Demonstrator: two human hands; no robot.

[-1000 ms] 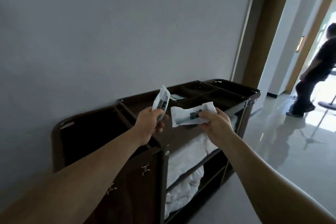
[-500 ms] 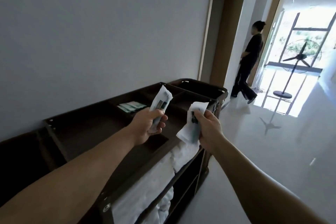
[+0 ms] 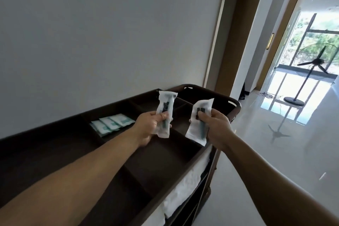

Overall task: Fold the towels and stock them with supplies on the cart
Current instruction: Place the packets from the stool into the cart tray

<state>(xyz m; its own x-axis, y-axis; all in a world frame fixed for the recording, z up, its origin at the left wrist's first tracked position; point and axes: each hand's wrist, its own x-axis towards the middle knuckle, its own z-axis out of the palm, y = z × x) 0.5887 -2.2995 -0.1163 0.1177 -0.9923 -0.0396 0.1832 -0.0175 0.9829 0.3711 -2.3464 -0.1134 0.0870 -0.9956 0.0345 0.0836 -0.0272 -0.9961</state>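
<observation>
A dark brown housekeeping cart stands along the wall, its top split into compartments. My left hand grips a white sealed supply packet with a dark item inside, held upright above the middle compartments. My right hand grips a second, similar white packet over the cart's near edge. Three white-and-green sachets lie in a back compartment, left of my left hand. White towels fill the shelf under the top tray.
The grey wall runs right behind the cart. A wooden door frame stands past the cart's far end. To the right lies glossy corridor floor, with a pedestal fan by the bright window.
My view has swung further along the cart toward the window. Both packets now stand upright over the compartments. The person in black seen in the corridor is out of sight.
</observation>
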